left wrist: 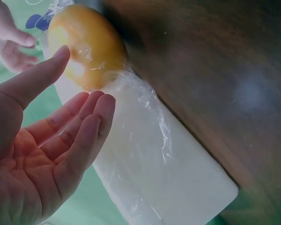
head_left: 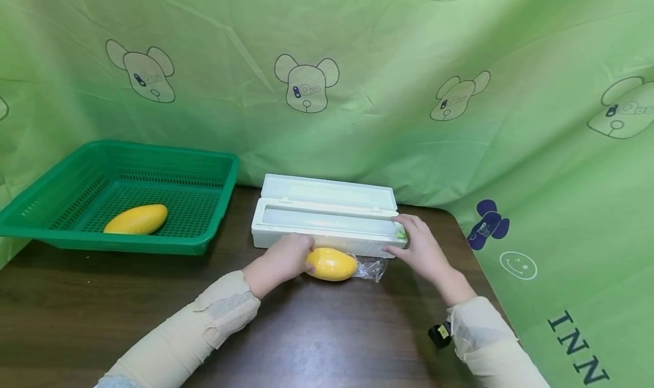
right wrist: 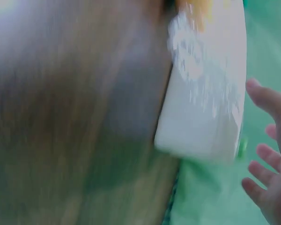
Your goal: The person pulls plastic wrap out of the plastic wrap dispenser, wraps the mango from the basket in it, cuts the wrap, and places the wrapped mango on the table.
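Note:
A yellow mango (head_left: 332, 264) lies at the front of a long white cling film dispenser (head_left: 291, 237), its lid (head_left: 327, 189) raised at the back. Clear plastic film (head_left: 372, 267) trails from the mango's right end, and film also covers the dispenser's front in the left wrist view. My left hand (head_left: 287, 257) is at the mango's left end; in its wrist view the thumb and fingers stand apart beside the fruit, with contact unclear. At the dispenser's right end, my right hand (head_left: 421, 249) spreads its thumb and fingers around the corner, holding nothing visible. The right wrist view is blurred.
A green plastic basket (head_left: 219, 206) stands on the left, with another yellow mango (head_left: 137, 219) inside. Behind the dark wooden table (head_left: 327, 331) hangs a green printed curtain (head_left: 357, 138), which also runs along the right side.

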`<action>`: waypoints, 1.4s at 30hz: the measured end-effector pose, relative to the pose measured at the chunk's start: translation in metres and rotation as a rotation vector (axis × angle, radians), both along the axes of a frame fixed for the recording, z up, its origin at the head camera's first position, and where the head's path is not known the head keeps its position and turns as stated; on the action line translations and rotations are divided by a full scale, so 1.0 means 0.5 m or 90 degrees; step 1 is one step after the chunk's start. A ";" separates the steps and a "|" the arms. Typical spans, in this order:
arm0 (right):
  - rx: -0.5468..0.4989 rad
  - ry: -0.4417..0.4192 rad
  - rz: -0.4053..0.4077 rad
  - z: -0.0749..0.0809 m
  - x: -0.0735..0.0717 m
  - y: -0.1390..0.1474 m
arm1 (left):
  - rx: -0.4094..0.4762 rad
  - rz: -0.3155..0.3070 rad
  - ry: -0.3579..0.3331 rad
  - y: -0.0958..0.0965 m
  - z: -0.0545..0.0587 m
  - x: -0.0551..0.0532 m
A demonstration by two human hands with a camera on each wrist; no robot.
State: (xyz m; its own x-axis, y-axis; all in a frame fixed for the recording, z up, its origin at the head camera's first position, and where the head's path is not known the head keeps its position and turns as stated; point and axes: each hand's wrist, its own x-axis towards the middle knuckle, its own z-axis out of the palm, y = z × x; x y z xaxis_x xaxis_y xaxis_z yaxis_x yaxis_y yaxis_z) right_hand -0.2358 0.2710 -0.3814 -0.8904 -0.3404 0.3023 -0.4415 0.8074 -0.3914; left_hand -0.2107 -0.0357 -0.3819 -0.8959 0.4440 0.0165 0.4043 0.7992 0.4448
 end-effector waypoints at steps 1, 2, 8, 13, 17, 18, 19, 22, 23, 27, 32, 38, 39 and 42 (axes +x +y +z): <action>0.002 -0.024 -0.006 0.000 -0.007 0.012 | -0.001 0.001 -0.010 -0.001 0.004 -0.002; 0.004 -0.051 -0.011 -0.001 -0.013 0.022 | -0.004 0.004 -0.020 -0.001 0.009 -0.003; 0.022 -0.139 -0.014 -0.007 -0.035 0.058 | -0.008 0.008 -0.074 0.001 0.063 -0.035; 0.014 -0.121 -0.011 -0.015 -0.039 0.064 | 0.025 -0.059 -0.088 0.029 0.119 -0.088; 0.019 -0.099 -0.022 -0.020 -0.037 0.074 | 0.055 -0.166 -0.101 0.083 0.143 -0.142; 0.018 -0.098 -0.023 -0.021 -0.037 0.076 | 0.061 -0.186 -0.108 0.098 0.144 -0.154; 0.018 -0.098 -0.022 -0.022 -0.036 0.076 | 0.065 -0.202 -0.113 0.113 0.142 -0.166; 0.013 -0.108 -0.020 -0.026 -0.035 0.076 | 0.071 -0.216 -0.125 0.155 0.130 -0.194; 0.009 -0.114 -0.021 -0.027 -0.034 0.074 | 0.073 -0.216 -0.126 0.167 0.125 -0.200; -0.005 -0.121 -0.024 -0.034 -0.034 0.066 | 0.078 -0.215 -0.125 0.209 0.110 -0.212; -0.016 -0.099 -0.019 -0.043 -0.033 0.061 | 0.061 -0.230 -0.097 0.253 0.092 -0.211; -0.037 -0.088 -0.004 -0.041 -0.035 0.063 | 0.012 -0.227 -0.063 0.292 0.077 -0.204; -0.038 -0.090 -0.002 -0.041 -0.035 0.064 | 0.004 -0.225 -0.060 0.295 0.075 -0.203; -0.040 -0.094 0.003 -0.040 -0.035 0.066 | -0.014 -0.220 -0.053 0.306 0.069 -0.204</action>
